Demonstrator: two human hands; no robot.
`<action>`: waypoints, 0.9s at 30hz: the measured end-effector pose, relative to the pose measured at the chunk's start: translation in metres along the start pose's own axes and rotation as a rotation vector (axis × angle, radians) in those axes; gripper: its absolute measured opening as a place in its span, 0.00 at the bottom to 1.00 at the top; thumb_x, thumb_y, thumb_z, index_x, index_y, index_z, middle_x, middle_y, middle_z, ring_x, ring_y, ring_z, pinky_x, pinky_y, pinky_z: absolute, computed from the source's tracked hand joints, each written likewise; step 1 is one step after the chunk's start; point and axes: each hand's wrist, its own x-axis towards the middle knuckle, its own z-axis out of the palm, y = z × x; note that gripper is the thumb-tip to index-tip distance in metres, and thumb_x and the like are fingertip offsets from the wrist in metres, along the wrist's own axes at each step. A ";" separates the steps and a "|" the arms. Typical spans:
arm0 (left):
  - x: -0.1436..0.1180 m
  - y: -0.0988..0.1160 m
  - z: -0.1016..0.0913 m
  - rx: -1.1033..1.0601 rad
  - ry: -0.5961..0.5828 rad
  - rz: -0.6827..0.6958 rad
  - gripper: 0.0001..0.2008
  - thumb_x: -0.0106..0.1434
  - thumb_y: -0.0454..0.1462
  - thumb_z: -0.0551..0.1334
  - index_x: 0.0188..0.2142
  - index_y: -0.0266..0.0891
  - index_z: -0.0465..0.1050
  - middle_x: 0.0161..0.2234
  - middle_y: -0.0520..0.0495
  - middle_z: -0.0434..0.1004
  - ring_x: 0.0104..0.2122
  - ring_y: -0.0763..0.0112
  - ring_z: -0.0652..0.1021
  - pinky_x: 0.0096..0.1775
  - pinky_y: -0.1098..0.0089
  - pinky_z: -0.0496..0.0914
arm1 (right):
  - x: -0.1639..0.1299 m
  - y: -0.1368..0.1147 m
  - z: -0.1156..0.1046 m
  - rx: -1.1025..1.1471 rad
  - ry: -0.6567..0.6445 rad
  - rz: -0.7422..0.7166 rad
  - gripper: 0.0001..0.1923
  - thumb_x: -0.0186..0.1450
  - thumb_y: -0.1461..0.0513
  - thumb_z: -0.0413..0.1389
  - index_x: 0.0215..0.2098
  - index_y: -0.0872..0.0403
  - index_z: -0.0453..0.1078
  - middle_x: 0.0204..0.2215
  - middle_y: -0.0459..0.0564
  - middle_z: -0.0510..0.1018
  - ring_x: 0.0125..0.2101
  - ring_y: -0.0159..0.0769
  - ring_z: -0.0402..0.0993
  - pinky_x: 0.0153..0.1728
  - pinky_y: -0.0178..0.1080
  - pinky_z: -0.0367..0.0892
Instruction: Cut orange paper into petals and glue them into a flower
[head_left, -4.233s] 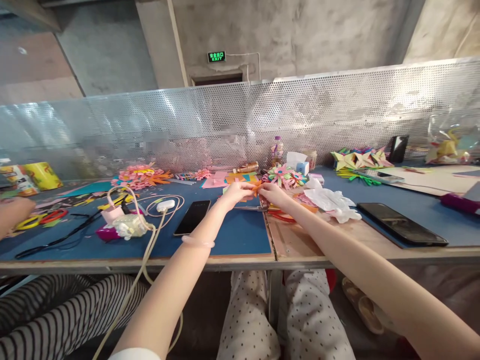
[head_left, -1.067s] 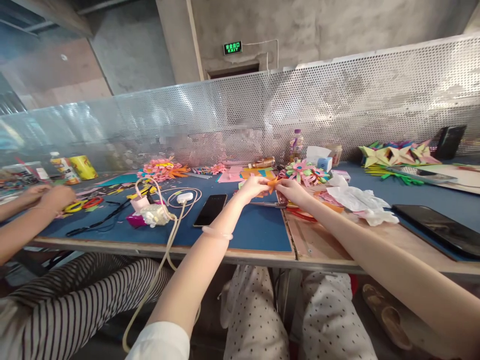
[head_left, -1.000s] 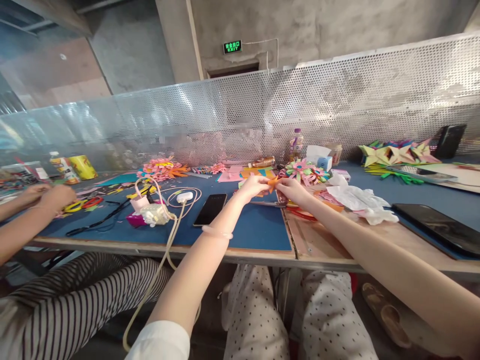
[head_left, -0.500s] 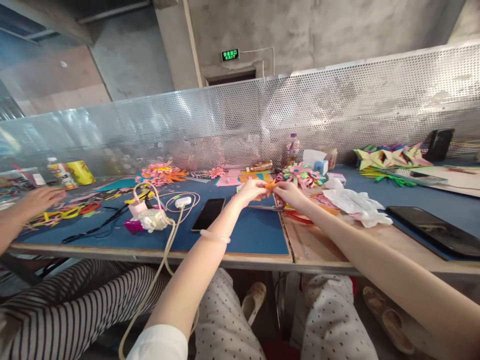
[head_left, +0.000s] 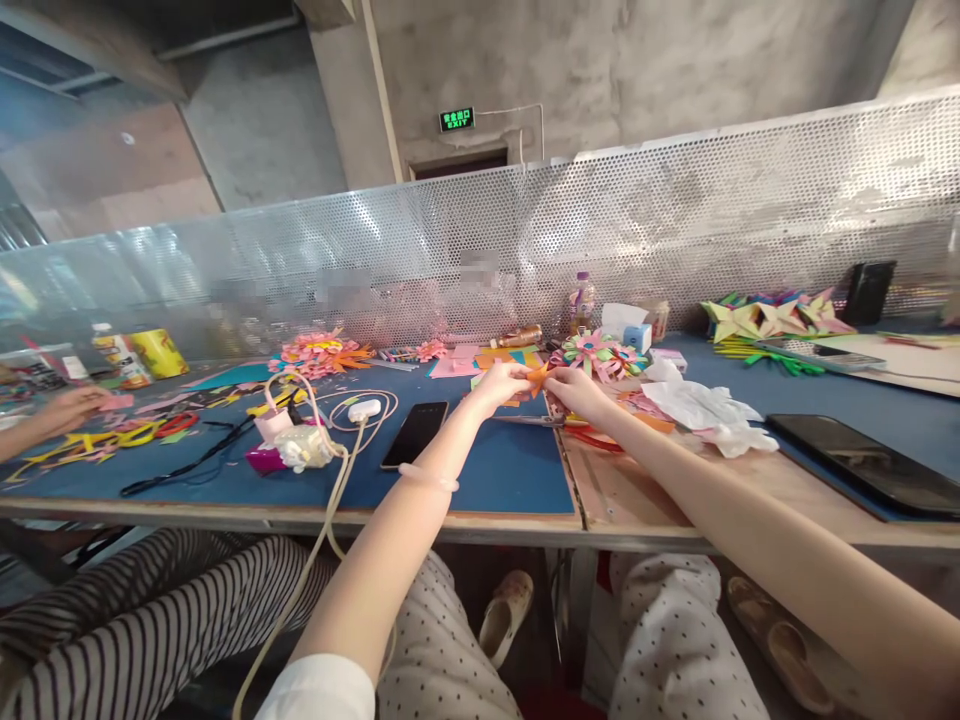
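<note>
Between my two hands, above the table, is a small folded orange paper piece [head_left: 538,376]. My left hand [head_left: 504,384] pinches it from the left, a pale bracelet round that wrist. From the other side, the fingers of my right hand [head_left: 576,388] are closed on the orange paper too. Just below lie scissors [head_left: 592,432] with orange handles, their blades pointing left. Behind my hands are orange and pink paper sheets [head_left: 459,362] and a bunch of pink and green paper flowers [head_left: 596,352].
A black phone [head_left: 415,435] and a charger with cables [head_left: 289,440] lie left of my arms. Crumpled white tissue [head_left: 701,405] and a larger dark phone [head_left: 862,462] are on the right. A co-worker's hand [head_left: 71,410] holds pink paper at the far left.
My hands stay together on the orange paper, whose points now stand up more visibly. The co-worker's hand has drawn left and now holds a pink paper piece. The view has shifted slightly.
</note>
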 end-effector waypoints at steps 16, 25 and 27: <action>0.002 0.000 0.005 -0.012 -0.002 -0.029 0.06 0.53 0.25 0.62 0.31 0.32 0.74 0.24 0.50 0.76 0.24 0.78 0.74 0.35 0.71 0.71 | 0.003 0.003 0.001 -0.009 0.038 0.024 0.08 0.59 0.65 0.51 0.22 0.54 0.62 0.13 0.40 0.66 0.12 0.25 0.60 0.13 0.29 0.54; 0.002 0.000 0.005 -0.031 0.010 -0.041 0.07 0.54 0.28 0.64 0.34 0.33 0.75 0.26 0.49 0.76 0.26 0.77 0.75 0.36 0.71 0.70 | 0.002 0.002 -0.001 0.005 0.067 0.000 0.09 0.58 0.64 0.51 0.20 0.54 0.60 0.12 0.40 0.64 0.12 0.24 0.59 0.13 0.28 0.53; 0.001 0.000 0.005 -0.062 0.009 -0.039 0.07 0.54 0.30 0.65 0.34 0.33 0.75 0.27 0.49 0.76 0.26 0.77 0.75 0.36 0.70 0.70 | 0.004 0.002 -0.001 0.037 0.068 0.009 0.08 0.58 0.64 0.50 0.20 0.54 0.60 0.13 0.40 0.64 0.12 0.24 0.58 0.13 0.29 0.53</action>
